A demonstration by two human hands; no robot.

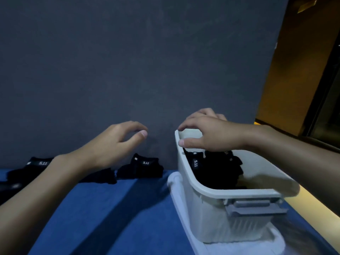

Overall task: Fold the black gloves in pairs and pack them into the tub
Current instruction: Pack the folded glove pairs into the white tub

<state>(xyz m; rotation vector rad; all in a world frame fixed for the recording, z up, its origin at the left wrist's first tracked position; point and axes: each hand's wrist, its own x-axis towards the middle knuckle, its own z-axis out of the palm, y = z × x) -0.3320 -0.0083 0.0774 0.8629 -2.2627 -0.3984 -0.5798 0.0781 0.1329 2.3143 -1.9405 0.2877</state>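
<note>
The grey wall (128, 61) closes off the far side of the table (110, 208), which carries a blue cover. The cover lies bare from the near edge up to the gloves, left of the tub.

The tub (207, 208) stands on the right part of the table, close to its right edge, mouth up. Its long axis runs near to far, with the far end leaning left. A grey latch (255, 207) sits on the near end. The far end is just beside the wall. Under the tub lies a white lid (244, 249), long axis matching the tub's.

Packed gloves (219, 170) fill the far half of the tub. One "5.11" label reads along the near-far axis. The near-right inner wall of the tub shows bare.

A left glove pile (35, 168) lies along the foot of the wall, partly hidden by the left forearm. A folded pair (141, 168) lies between that pile and the tub, against the wall, long axis left to right, label facing near. It is apart from the tub.

The right hand (209, 134) hangs over the far end of the tub, fingers spread and bent, gripping nothing visible. Whether it touches the rim cannot be told.

The left hand (114, 144) hovers above the folded pair, fingers loosely curled, thumb and forefinger near each other, holding nothing.
</note>
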